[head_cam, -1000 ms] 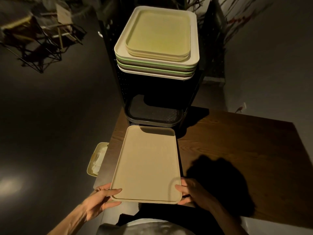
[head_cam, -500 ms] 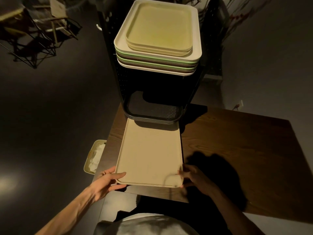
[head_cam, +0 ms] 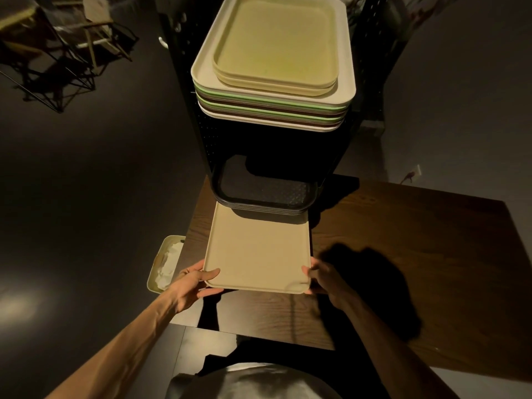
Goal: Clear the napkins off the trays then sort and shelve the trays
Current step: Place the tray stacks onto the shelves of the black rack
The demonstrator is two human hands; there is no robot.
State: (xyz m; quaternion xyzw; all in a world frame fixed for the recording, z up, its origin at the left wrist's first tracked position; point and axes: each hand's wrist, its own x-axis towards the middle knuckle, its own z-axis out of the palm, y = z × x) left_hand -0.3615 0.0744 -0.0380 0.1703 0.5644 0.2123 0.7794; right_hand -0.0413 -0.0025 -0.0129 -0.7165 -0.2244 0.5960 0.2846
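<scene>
Beige tray [head_cam: 257, 249] pushed further forward — far edge now under the black trays [head_cam: 263, 194] (both hands gripping).

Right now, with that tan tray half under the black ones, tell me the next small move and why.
Probably keep sliding the tan tray forward. Its far edge is already tucked beneath the stack of black trays in the rack, while the left hand and right hand grip its near corners, so most of it is not yet shelved.

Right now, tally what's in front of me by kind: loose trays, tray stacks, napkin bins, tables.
Loose beige plastic tray: 1
Tray stacks on the black rack: 2 (mixed-colour top stack, black lower stack)
Pale bin of white napkins: 1
Dark wooden table: 1
Total: 5
</scene>
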